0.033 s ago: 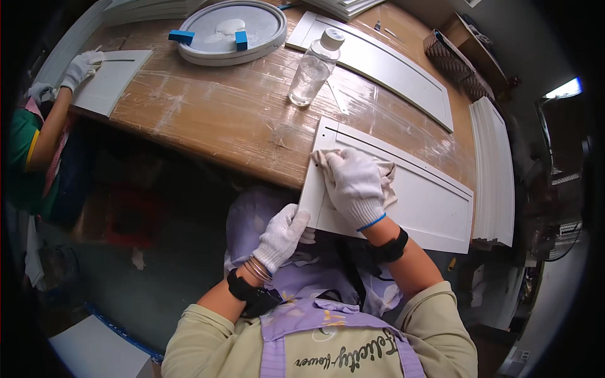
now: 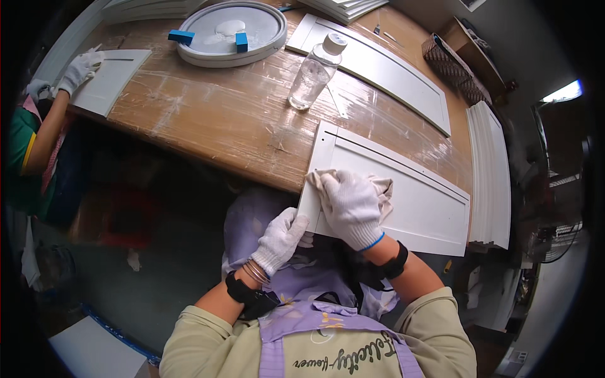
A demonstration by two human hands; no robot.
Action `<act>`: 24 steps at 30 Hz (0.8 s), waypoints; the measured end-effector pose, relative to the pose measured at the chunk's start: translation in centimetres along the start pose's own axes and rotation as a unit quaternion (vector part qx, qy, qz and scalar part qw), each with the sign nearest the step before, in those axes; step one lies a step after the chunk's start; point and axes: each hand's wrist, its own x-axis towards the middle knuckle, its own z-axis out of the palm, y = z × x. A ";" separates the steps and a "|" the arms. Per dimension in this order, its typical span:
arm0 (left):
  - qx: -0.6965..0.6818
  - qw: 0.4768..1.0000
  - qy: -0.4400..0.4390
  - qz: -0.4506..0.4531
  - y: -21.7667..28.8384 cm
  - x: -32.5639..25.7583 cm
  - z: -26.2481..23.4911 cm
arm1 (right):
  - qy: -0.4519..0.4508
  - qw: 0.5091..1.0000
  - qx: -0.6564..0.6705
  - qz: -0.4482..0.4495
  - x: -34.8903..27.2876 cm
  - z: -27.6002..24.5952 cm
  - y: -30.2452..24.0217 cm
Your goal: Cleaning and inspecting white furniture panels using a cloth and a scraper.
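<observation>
The white-gloved right hand (image 2: 351,205) clutched beige cloth (image 2: 384,189) on a white rectangular panel (image 2: 421,206). The left hand (image 2: 281,239) clamped its eight-o'clock edge.

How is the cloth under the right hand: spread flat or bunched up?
Bunched up: the cloth shows creases and raised folds on both sides of the right hand, over the white panel.

We've got open table (image 2: 220,113) from our panel (image 2: 422,198) to the round tray (image 2: 217,60), but a bottle (image 2: 309,85) and board stack (image 2: 490,176) block us further right.
</observation>
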 end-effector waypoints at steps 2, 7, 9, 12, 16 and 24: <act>0.011 1.000 -0.004 0.010 -0.8 0.7 -0.1 | -0.010 0.999 -0.017 -0.045 -3.0 0.4 -1.7; 0.000 1.000 -0.011 0.026 -0.7 0.6 0.6 | 0.044 0.997 -0.038 0.059 2.0 1.0 1.6; -0.037 0.999 -0.016 0.021 -0.1 0.7 1.0 | 0.067 0.994 -0.073 0.052 2.8 1.7 2.6; -0.051 0.999 -0.016 0.010 -0.2 0.9 0.3 | -0.011 0.997 -0.075 -0.006 -0.7 0.7 -0.8; -0.018 0.999 -0.041 0.012 0.5 1.1 0.3 | -0.037 0.994 -0.087 -0.052 0.5 1.3 -0.6; -0.044 0.997 -0.062 0.016 -0.2 1.1 0.0 | 0.011 0.992 -0.103 -0.066 4.8 2.6 0.8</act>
